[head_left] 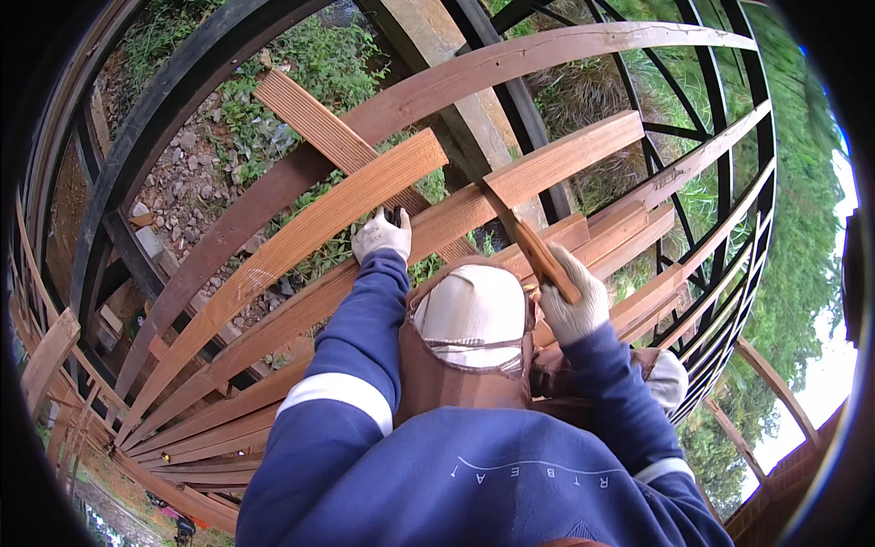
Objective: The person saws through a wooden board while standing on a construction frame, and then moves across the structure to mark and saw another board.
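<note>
My left hand (383, 235), in a pale work glove, is curled at the edge of a reddish-brown timber plank (437, 221). Something dark shows between its fingers, too small to make out. My right hand (574, 296), also gloved, is closed round the wooden handle of a flat tool (540, 255). The tool's narrow dark blade (498, 202) lies across the plank, pointing up and away; its exact kind is unclear. Beside my left hand a curved plank (365, 187) runs down to the lower left. Under it crosses a grooved board (305, 111).
My knee (469, 305), in brown trousers with a white patch, is between my arms. Several more planks (629, 232) fan across dark metal beams (137, 196). A long curved timber (510, 62) spans the far side. Rubble and plants (187, 187) show below through open gaps.
</note>
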Action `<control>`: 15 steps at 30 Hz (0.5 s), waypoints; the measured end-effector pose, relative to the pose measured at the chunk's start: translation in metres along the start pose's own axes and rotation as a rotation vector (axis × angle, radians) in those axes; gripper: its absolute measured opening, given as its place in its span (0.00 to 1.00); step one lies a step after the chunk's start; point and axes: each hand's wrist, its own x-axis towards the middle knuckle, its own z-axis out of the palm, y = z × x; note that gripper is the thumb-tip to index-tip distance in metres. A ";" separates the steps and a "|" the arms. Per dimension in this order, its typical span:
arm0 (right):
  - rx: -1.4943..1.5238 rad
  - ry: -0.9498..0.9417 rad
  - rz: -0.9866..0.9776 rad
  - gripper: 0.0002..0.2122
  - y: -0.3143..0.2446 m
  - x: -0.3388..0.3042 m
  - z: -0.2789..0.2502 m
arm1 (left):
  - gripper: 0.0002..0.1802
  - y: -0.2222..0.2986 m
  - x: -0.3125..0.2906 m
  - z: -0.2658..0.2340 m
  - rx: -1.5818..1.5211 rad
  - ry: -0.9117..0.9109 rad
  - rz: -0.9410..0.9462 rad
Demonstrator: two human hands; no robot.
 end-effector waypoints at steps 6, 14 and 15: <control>-0.061 -0.118 0.005 0.24 -0.025 -0.090 -0.084 | 0.28 -0.002 -0.002 0.008 0.011 0.109 0.012; -0.009 -0.025 -0.007 0.23 -0.002 0.021 0.013 | 0.24 -0.005 0.001 0.012 -0.038 0.138 0.036; -0.063 -0.015 -0.096 0.25 -0.002 -0.010 -0.012 | 0.24 -0.005 0.002 0.010 -0.012 0.111 0.018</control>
